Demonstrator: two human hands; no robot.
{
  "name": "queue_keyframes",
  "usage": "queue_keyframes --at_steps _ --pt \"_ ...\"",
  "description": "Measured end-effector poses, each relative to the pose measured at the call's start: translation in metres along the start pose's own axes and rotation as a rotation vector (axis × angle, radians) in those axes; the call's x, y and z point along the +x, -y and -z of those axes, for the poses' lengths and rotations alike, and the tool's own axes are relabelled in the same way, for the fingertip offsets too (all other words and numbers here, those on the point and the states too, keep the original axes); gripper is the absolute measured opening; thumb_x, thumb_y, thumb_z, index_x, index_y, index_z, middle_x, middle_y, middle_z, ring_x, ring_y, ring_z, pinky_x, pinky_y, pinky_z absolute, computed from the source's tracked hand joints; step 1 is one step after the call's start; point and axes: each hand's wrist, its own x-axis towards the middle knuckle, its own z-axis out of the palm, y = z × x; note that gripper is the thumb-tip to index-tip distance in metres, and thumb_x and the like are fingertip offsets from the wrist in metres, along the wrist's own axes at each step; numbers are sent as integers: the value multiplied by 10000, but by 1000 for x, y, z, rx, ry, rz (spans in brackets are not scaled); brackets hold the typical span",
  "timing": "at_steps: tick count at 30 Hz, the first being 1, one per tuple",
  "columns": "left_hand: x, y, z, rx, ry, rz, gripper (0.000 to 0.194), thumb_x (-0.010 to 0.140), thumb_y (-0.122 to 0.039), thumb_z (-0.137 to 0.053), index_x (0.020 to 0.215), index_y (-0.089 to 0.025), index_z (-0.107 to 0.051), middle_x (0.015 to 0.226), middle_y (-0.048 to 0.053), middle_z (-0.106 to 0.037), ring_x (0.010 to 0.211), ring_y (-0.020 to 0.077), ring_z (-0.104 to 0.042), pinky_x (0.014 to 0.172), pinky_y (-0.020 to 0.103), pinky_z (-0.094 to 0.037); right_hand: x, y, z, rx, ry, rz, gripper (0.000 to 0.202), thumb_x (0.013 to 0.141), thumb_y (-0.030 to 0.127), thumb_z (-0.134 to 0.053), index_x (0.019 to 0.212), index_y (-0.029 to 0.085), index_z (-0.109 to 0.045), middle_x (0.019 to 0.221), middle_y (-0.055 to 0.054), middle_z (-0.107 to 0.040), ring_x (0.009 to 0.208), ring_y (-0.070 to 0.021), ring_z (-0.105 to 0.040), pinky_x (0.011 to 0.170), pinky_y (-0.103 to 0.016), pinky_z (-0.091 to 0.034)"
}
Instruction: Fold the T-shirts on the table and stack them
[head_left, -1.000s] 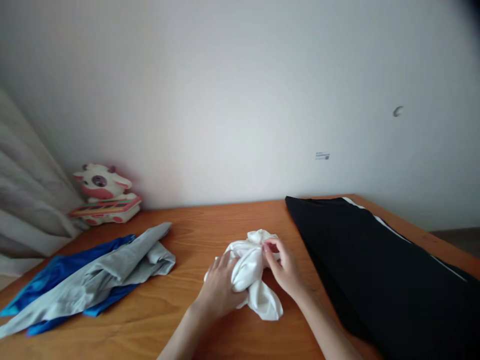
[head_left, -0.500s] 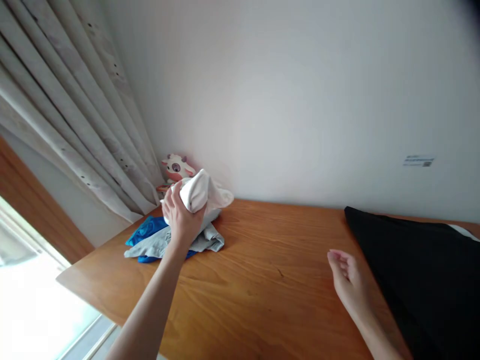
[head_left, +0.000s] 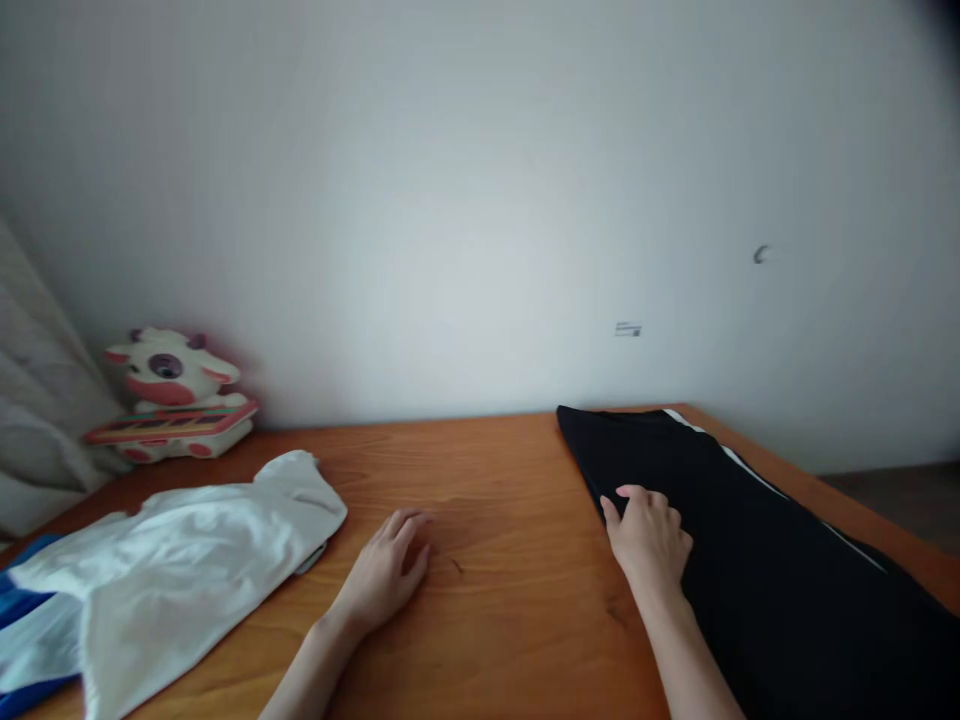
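My left hand [head_left: 386, 570] is over the bare middle of the wooden table, fingers loosely bent with nothing in them. To its left a crumpled white garment [head_left: 187, 550] lies spread over a pile, with a blue cloth [head_left: 30, 602] and a light grey cloth [head_left: 41, 640] poking out beneath. My right hand [head_left: 649, 535] is at the left edge of a black garment [head_left: 750, 590] with a white side stripe, laid flat on the right. Its fingers are slightly apart and grip no fabric that I can see.
A cow-shaped toy keyboard [head_left: 172, 395] stands in the back left corner beside a pale curtain [head_left: 37, 370]. Behind the wooden table [head_left: 465, 470] rises a white wall [head_left: 450, 200] with a small label [head_left: 628, 329] and a hook-like mark [head_left: 761, 254].
My left hand has let go of the white garment, which now lies on the pile, and has moved right. My right hand has reached the black garment. The view has turned right.
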Motion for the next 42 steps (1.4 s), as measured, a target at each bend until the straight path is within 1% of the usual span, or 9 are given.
queue_keyframes --at_steps 12,18,20,24,26,31,34,38,42 --pt "0 -7 -4 -51 -41 -89 306 962 -307 -527 1258 -243 -568 1225 99 -649 1097 232 -683 951 367 -591 13 -14 8 -14 20 -129 240 1007 272 -442 974 166 -654 1066 -138 -680 1016 -277 -654 796 -368 -457" --pt "2 -24 3 -121 -46 -90 429 930 -343 -596 1339 -268 -492 1226 102 -656 1024 239 -704 895 376 -617 1 16 10 731 -227 92 293 948 489 -520 835 221 -548 931 -110 -658 898 -254 -635 822 -357 -470" --pt "1 -30 6 -158 -47 -120 566 899 -367 -652 1412 -291 -426 1296 118 -632 1110 261 -682 924 392 -608 -22 40 15 1020 -56 294 358 923 575 -550 825 230 -543 935 -84 -638 870 -219 -614 787 -327 -478" --pt "-5 -34 10 -234 -39 -146 1165 689 -575 -825 1579 -257 -143 1588 236 -337 1434 398 -415 1105 568 -460 -75 84 35 1359 832 681 443 830 635 -684 739 221 -552 823 -14 -604 696 -142 -555 623 -258 -454" --pt "-7 -34 11 -224 8 -129 1299 549 -677 -860 1570 -233 -190 1627 266 -244 1481 465 -295 1138 678 -347 -87 95 42 1364 962 749 453 817 630 -706 711 211 -568 737 6 -592 690 -143 -560 664 -265 -464" --pt "-5 -43 15 -165 240 27 552 693 -376 -814 1178 -243 -584 1473 195 -522 1354 417 -508 1135 694 -322 -69 85 19 1135 393 528 411 941 594 -534 782 221 -602 741 -12 -646 720 -169 -600 700 -269 -467" --pt "1 -50 18 -276 233 91 572 630 -54 -618 1160 -263 -569 1444 122 -546 1195 293 -647 1054 466 -499 -50 65 -8 1052 230 385 456 892 667 -529 832 228 -638 770 -50 -701 739 -216 -658 705 -302 -506" --pt "12 -35 43 -360 -50 192 652 620 -11 -501 1221 -258 -554 1275 74 -649 1205 242 -625 1073 405 -486 -25 41 -32 1117 97 57 588 759 766 -600 961 214 -616 831 -97 -737 795 -282 -720 754 -380 -557" --pt "22 -3 116 -240 -507 367 534 764 -111 -530 1284 -231 -530 1264 71 -658 1223 244 -606 1102 435 -462 -14 31 -41 1163 207 38 627 780 713 -609 1159 214 -573 948 -112 -765 935 -309 -741 895 -449 -555"
